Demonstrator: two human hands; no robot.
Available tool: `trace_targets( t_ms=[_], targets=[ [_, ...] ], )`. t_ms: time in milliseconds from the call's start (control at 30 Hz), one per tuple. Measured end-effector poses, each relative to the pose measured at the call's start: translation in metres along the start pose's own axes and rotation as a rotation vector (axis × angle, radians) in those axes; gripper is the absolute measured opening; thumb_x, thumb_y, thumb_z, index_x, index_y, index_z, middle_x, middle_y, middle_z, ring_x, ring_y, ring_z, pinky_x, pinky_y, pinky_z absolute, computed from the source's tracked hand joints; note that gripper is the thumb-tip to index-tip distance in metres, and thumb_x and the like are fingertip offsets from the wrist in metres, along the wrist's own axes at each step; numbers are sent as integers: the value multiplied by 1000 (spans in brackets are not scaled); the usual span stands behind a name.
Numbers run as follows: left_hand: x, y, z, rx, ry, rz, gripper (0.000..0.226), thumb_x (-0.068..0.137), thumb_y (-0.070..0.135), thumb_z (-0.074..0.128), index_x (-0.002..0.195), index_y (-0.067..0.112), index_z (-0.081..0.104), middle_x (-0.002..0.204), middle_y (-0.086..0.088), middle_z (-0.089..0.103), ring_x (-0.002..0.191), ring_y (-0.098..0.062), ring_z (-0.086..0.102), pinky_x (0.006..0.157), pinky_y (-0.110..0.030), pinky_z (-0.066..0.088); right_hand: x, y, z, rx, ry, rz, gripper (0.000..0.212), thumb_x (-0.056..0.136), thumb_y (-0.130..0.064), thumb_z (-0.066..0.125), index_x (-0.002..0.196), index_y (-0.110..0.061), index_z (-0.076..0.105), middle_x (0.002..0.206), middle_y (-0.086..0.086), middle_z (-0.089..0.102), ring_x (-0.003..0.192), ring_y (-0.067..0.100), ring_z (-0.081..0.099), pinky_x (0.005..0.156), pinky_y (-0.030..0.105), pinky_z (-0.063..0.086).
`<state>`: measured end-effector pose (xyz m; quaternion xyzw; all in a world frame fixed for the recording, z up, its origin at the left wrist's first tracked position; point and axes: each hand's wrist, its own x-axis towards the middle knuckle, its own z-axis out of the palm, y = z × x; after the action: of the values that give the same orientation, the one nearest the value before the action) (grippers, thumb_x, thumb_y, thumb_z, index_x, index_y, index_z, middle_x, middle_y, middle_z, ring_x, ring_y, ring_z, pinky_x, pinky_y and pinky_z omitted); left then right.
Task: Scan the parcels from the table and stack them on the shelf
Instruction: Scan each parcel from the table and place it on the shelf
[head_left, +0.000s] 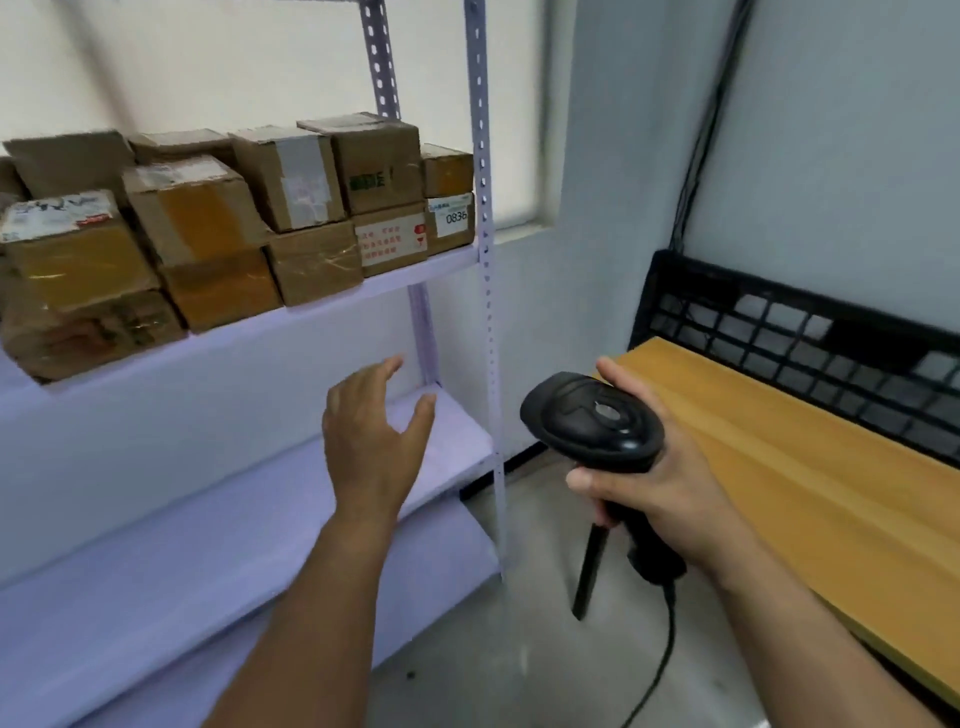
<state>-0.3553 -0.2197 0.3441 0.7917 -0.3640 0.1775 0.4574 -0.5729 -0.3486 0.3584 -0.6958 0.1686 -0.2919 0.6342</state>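
Several brown cardboard parcels (218, 228) are stacked in two layers on the upper board of a pale lilac metal shelf (311, 317) at the left. My left hand (371, 441) hangs in the air in front of the lower shelf board, fingers spread and relaxed, holding nothing. My right hand (660, 478) grips the handle of a black barcode scanner (592, 421), whose head points left; its cable (660, 660) trails down to the floor. The wooden table (810, 467) runs along the right, and no parcel shows on the part in view.
A black plastic crate (810, 332) leans against the wall behind the table. A black table leg (589, 571) stands near the shelf's front post (485, 260). The lower shelf boards (208, 519) carry nothing. Grey floor lies between shelf and table.
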Motion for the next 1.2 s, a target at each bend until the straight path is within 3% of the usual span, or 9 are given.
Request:
trace_targets(
  t_ms=[133, 233, 333, 500, 633, 767, 900, 1033, 1200],
  targets=[
    [-48, 54, 50, -22, -196, 54, 59, 78, 52, 49, 119, 12, 64, 115, -7, 64, 110, -31, 54, 91, -35, 38, -47, -6, -49, -21, 103, 2, 93, 60, -8, 83, 135, -46, 43, 110, 8, 66, 55, 24, 60, 47, 34, 51],
    [-74, 93, 79, -25, -294, 85, 53, 78, 49, 56, 118, 15, 63, 118, -5, 61, 112, -28, 52, 90, -31, 31, -82, -5, -89, -46, 181, 5, 95, 62, -5, 84, 135, -49, 42, 116, 5, 65, 60, 22, 63, 49, 38, 53],
    [-96, 129, 108, -14, -358, 155, 51, 79, 46, 63, 121, 15, 62, 121, -6, 59, 114, -29, 52, 92, -37, 37, -118, -6, -129, -63, 258, 14, 97, 59, -12, 85, 137, -51, 41, 115, -3, 66, 62, 26, 63, 52, 42, 54],
    [-136, 195, 147, -81, -441, 217, 55, 81, 31, 76, 129, 13, 56, 129, -9, 55, 120, -31, 48, 101, -47, 39, -173, -12, -183, -92, 378, 28, 100, 58, -14, 86, 140, -48, 40, 123, -5, 61, 66, 18, 66, 53, 40, 56],
    [-173, 245, 177, -132, -533, 283, 59, 81, 32, 75, 133, 13, 54, 133, -7, 54, 124, -28, 47, 102, -43, 35, -215, -9, -222, -117, 489, 38, 103, 61, -8, 86, 145, -41, 38, 124, -7, 60, 77, 13, 70, 53, 41, 57],
    [-197, 282, 203, -167, -643, 344, 61, 84, 39, 70, 137, 18, 49, 141, -1, 47, 131, -22, 41, 107, -37, 30, -246, -5, -250, -116, 597, 49, 105, 56, -18, 86, 146, -41, 38, 120, -10, 65, 78, 6, 66, 54, 32, 55],
    [-213, 311, 230, -206, -728, 390, 60, 88, 44, 63, 141, 21, 45, 143, 3, 43, 133, -16, 36, 108, -34, 27, -270, 1, -275, -123, 702, 70, 103, 57, -19, 86, 146, -40, 39, 120, -18, 63, 82, 11, 68, 54, 37, 56],
    [-228, 339, 265, -249, -802, 409, 60, 89, 44, 62, 141, 20, 45, 142, 1, 44, 133, -17, 37, 109, -37, 32, -286, 6, -304, -149, 791, 112, 105, 55, -24, 93, 143, -46, 40, 124, -13, 62, 75, 12, 66, 58, 38, 56],
    [-240, 376, 312, -279, -907, 433, 61, 90, 46, 59, 144, 22, 41, 145, 0, 41, 136, -18, 34, 111, -41, 33, -294, 7, -344, -130, 886, 174, 104, 55, -20, 85, 144, -44, 38, 122, -5, 62, 52, 18, 60, 49, 33, 51]
  ],
)
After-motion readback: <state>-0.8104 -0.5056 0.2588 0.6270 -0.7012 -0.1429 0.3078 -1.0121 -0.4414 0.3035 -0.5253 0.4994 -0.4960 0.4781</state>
